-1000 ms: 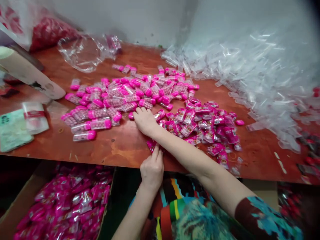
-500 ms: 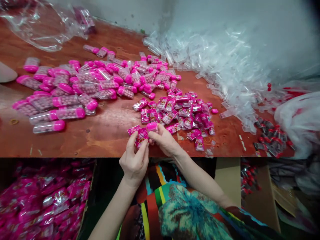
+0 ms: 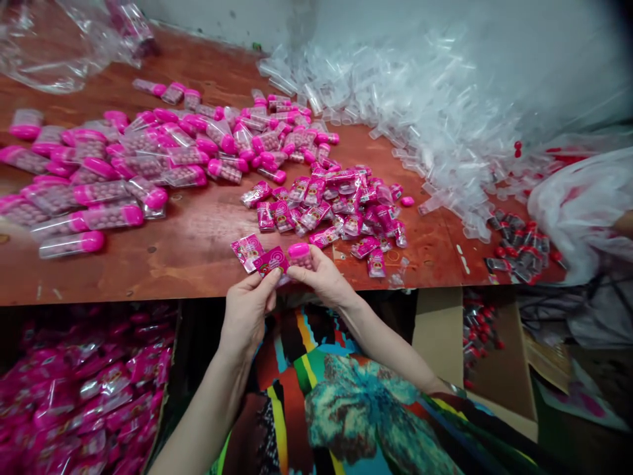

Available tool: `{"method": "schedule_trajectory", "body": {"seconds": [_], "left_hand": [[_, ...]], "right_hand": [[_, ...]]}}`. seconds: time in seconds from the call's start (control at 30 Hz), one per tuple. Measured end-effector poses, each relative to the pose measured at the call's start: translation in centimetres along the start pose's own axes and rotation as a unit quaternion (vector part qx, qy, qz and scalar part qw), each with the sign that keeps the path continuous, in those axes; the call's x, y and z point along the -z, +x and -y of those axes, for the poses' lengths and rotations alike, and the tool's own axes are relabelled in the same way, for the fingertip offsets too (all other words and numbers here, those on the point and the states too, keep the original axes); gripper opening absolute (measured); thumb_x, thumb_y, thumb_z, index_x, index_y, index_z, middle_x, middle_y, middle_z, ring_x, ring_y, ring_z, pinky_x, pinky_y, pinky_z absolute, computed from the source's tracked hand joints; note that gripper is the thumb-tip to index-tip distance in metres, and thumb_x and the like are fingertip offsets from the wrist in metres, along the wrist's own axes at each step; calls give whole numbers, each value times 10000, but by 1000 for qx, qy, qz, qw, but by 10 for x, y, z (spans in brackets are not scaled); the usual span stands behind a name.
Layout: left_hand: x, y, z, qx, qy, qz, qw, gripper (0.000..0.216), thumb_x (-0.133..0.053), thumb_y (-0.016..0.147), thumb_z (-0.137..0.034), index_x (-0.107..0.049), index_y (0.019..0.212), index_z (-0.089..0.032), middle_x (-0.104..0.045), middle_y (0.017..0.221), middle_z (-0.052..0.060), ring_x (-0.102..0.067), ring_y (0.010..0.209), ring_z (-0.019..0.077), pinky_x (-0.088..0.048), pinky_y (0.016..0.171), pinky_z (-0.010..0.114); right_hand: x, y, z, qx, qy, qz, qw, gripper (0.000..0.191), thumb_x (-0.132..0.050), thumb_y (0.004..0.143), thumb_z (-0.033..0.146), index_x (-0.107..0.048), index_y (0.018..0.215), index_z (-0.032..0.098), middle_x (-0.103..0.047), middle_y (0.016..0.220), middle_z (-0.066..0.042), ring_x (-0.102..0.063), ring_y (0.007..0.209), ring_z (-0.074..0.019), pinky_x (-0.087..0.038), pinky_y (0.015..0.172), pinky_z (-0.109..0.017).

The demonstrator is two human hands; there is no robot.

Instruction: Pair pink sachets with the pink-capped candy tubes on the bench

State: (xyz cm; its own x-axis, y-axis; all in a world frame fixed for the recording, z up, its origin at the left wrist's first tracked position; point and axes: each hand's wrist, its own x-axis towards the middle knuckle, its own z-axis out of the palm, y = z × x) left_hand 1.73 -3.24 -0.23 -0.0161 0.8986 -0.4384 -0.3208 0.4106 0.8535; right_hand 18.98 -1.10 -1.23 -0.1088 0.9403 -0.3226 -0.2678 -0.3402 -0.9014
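Note:
My left hand (image 3: 250, 300) pinches the lower edge of a flat pink printed packet (image 3: 271, 262) between thumb and fingers. Right beside it, my right hand (image 3: 321, 276) is closed on a small clear tube with a pink cap (image 3: 299, 251) and little pink balls inside. The tube's lower end is hidden behind my fingers. Another pink packet (image 3: 246, 251) lies on the table just beyond the left hand, partly behind the held one. Past my hands is a heap of small pink packets (image 3: 316, 214).
Pink-capped candy tubes (image 3: 168, 145) cover the left of the wooden table (image 3: 198, 257). Clear tubes (image 3: 395, 112) pile up along the wall. Red-capped tubes (image 3: 524, 251) lie by a white plastic bag (image 3: 578, 198). Below the edge are a box of pink packets (image 3: 89, 396) and a cardboard box (image 3: 514, 369).
My left hand has turned and lowered, tilting its packet beside the tube. The packet lying on the table shows more fully. My view has shifted somewhat to the right and down.

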Motion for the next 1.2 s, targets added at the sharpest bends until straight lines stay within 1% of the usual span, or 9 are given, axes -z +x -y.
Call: {"method": "schedule_trajectory", "body": {"seconds": [0.17,0.3,0.4,0.47,0.63,0.73,0.83,1.03,1.2], "left_hand": [[-5,1,8,55,-26,-2,998,642,-1158,698,-594,-630,669,-228,-440,490,-91,-378,449,67,-252,478,216],[-3,-1,2,97,-34,23,994,600,-1146,707,-606,-698,742,-210,-495,496,-81,-382,409,69,-221,447,217],[-1,-2,-5,93,-32,13,995,543,-1148,677,-537,-727,743,-202,-462,461,-89,-367,400,69,-219,443,221],[0,-3,-8,76,-33,-3,997,547,-1161,659,-505,-708,713,-203,-457,460,-90,-367,410,62,-237,449,220],[4,-1,-8,31,-85,-57,994,631,-1200,660,-520,-652,751,-221,-476,551,-103,-348,425,41,-222,428,221],[4,2,-5,50,-103,-56,992,684,-1201,700,-547,-589,751,-246,-463,582,-100,-339,441,45,-247,422,229],[4,6,-3,73,-105,-44,991,678,-1179,760,-561,-568,765,-267,-457,594,-89,-343,450,62,-264,416,255],[6,9,-3,97,-119,-35,987,686,-1198,768,-543,-565,815,-281,-520,654,-73,-351,456,60,-269,409,275],[1,7,1,90,-157,-66,981,652,-1230,736,-462,-617,828,-263,-590,679,-73,-388,467,58,-245,429,269]], "right_hand": [[-4,-5,-12,16,27,-51,998,697,-1179,676,495,-689,1123,281,-705,948,45,-689,908,-185,-644,877,-324],[2,-6,-3,23,-19,-13,999,657,-1147,727,495,-678,1136,284,-717,953,46,-716,914,-199,-652,880,-343],[8,-7,2,25,-50,22,998,603,-1115,786,494,-687,1156,282,-742,985,43,-724,912,-194,-654,879,-341],[12,-8,2,21,-55,22,998,579,-1092,821,496,-690,1176,279,-749,988,43,-720,891,-182,-644,857,-326],[19,-20,-4,4,7,29,1000,581,-975,957,634,-621,1260,286,-798,969,31,-726,757,-165,-617,741,-315],[17,-33,-8,10,5,55,998,590,-925,1026,707,-600,1301,299,-787,930,44,-703,660,-156,-576,651,-306],[8,-41,-13,16,-28,77,997,541,-901,1077,683,-610,1321,297,-770,914,47,-639,589,-133,-511,590,-289],[-2,-41,-19,33,-35,26,999,548,-893,1077,696,-611,1312,289,-751,868,60,-563,550,-115,-456,558,-280],[-2,-45,-15,19,-36,47,998,578,-935,1038,707,-626,1303,297,-734,853,61,-525,538,-114,-417,541,-283]]}}
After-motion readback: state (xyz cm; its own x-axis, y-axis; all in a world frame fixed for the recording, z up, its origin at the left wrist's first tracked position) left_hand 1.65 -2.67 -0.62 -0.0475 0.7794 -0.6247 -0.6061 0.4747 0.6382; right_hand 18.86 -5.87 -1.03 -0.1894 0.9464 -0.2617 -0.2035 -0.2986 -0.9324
